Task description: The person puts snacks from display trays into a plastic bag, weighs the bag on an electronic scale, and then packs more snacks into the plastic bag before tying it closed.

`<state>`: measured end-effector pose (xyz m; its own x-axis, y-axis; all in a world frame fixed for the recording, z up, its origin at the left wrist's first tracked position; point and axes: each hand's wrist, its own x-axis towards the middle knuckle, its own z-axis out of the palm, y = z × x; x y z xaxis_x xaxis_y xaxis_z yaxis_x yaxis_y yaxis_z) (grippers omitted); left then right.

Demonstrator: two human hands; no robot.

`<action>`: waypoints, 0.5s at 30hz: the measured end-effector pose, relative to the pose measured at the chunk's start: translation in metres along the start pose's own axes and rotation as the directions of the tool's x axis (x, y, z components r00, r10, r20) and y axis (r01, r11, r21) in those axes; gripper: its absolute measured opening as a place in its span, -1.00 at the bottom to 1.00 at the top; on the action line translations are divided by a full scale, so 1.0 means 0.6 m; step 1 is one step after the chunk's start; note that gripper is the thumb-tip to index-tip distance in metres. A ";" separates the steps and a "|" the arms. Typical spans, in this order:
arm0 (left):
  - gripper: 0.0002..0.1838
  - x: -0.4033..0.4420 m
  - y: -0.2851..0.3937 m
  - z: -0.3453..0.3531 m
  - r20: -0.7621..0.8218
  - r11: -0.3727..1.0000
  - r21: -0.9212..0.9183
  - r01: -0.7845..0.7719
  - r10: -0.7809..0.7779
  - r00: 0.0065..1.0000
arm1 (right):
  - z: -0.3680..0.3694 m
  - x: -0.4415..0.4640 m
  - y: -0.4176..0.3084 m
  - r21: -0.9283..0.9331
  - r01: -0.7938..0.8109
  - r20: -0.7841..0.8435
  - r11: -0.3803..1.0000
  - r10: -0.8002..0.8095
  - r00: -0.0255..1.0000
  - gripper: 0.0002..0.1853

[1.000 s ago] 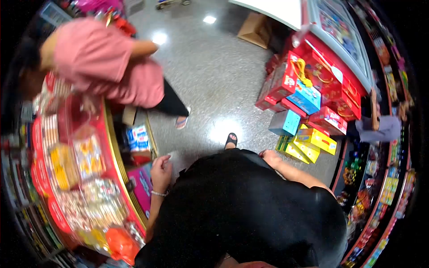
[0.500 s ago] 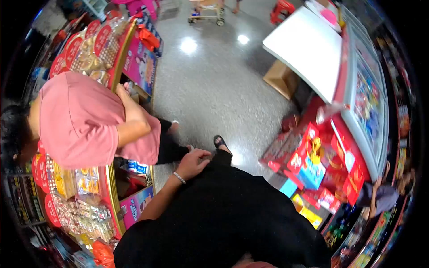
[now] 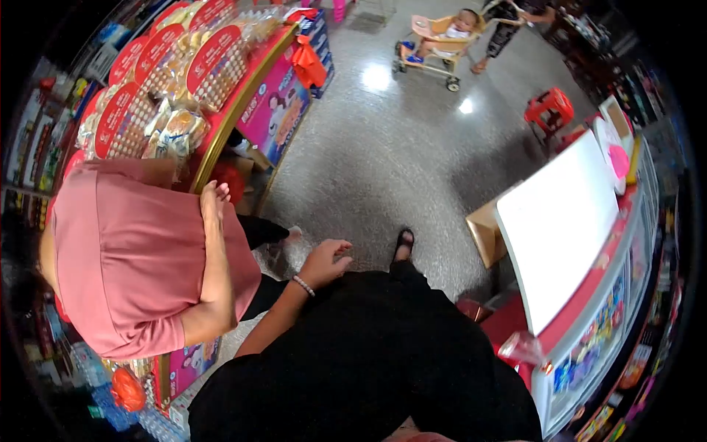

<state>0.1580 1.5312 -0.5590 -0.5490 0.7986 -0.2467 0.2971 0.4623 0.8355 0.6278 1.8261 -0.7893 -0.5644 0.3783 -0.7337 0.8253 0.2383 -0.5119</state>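
Observation:
My left hand, with a pale beaded bracelet on its wrist, hangs over the floor beside my black clothing. Its fingers are loosely bent and apart, with nothing in them. Closest to it on the left is a person in a pink top, bent toward a display stand of packaged food. One hand of that person is near the stand's gold edge. My right hand does not show.
A child sits in a stroller at the back, with another person behind it. A red stool stands on the right. A white board juts out beside a glass-topped freezer. One sandalled foot shows on the grey floor.
My view has moved forward and turned: the stroller shows more fully, and the red boxes on the right have left view. The pink-topped person's arm has shifted. My left hand stays empty.

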 end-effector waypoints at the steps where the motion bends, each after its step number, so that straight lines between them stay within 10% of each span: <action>1: -0.64 0.032 0.000 -0.017 -0.043 0.998 0.054 0.019 -0.017 0.999 | -0.035 0.050 0.001 -0.048 0.059 0.023 0.997 -0.057 0.998 -0.61; 3: -0.62 0.092 -0.023 -0.039 -0.154 0.995 0.053 0.084 -0.075 0.985 | -0.116 0.166 -0.002 -0.189 0.231 0.074 0.954 -0.221 0.973 -0.62; 5: -0.61 0.151 -0.069 -0.047 -0.272 0.969 0.078 0.236 -0.207 0.940 | -0.301 0.155 -0.314 -0.141 0.202 0.147 0.969 -0.181 0.972 -0.76; 6: -0.61 0.175 -0.072 -0.050 -0.329 0.929 0.123 0.350 -0.294 0.897 | -0.356 0.198 -0.387 -0.020 -0.010 0.226 1.000 0.014 0.974 -0.67; 8: -0.60 0.214 -0.053 -0.069 -0.319 0.894 0.205 0.399 -0.324 0.891 | -0.439 0.294 -0.509 -0.252 0.150 0.361 0.956 -0.051 0.931 -0.43; 11: -0.63 0.246 -0.079 -0.083 -0.334 0.958 -0.081 0.277 -0.288 0.898 | -0.499 0.444 -0.692 -0.394 0.315 0.585 0.864 -0.029 0.811 -0.32; 15: -0.62 0.249 -0.065 -0.130 -0.456 0.874 -0.068 0.481 -0.456 0.764 | -0.491 0.744 -0.863 -0.197 0.386 0.653 0.901 -0.173 0.737 -0.71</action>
<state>0.0032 1.6026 -0.5899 -0.9112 0.2238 -0.3460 -0.0579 0.7618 0.6452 -0.0459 2.1352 -0.7204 -0.5710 -0.3466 -0.7442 0.5301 0.5366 -0.6566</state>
